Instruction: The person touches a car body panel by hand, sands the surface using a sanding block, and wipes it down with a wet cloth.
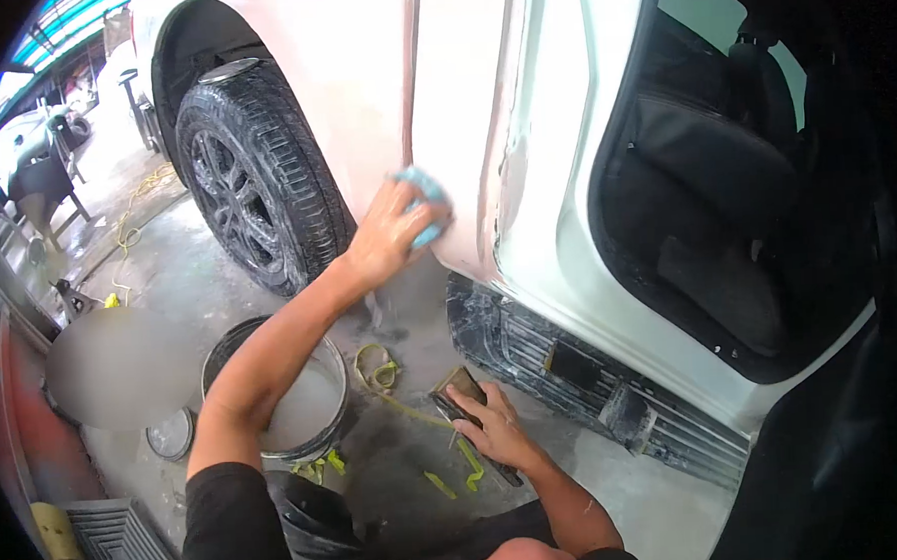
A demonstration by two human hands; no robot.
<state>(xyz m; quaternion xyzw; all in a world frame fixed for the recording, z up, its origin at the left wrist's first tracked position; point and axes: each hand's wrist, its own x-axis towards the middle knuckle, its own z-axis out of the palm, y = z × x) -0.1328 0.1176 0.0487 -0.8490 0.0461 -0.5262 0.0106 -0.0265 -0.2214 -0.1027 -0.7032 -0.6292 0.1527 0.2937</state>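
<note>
My left hand is closed around a light blue sponge and presses it on the lower part of the pale pinkish body panel, by a vertical seam behind the rear wheel. Lower down, my right hand grips a long dark sanding block, which is held clear of the panel. Below my left forearm stands a black bucket with cloudy greyish water in it.
A rear wheel has a round metal lid on its tyre. The dark side step runs under the open door frame. A yellow strap and yellow-green scraps lie on the wet floor.
</note>
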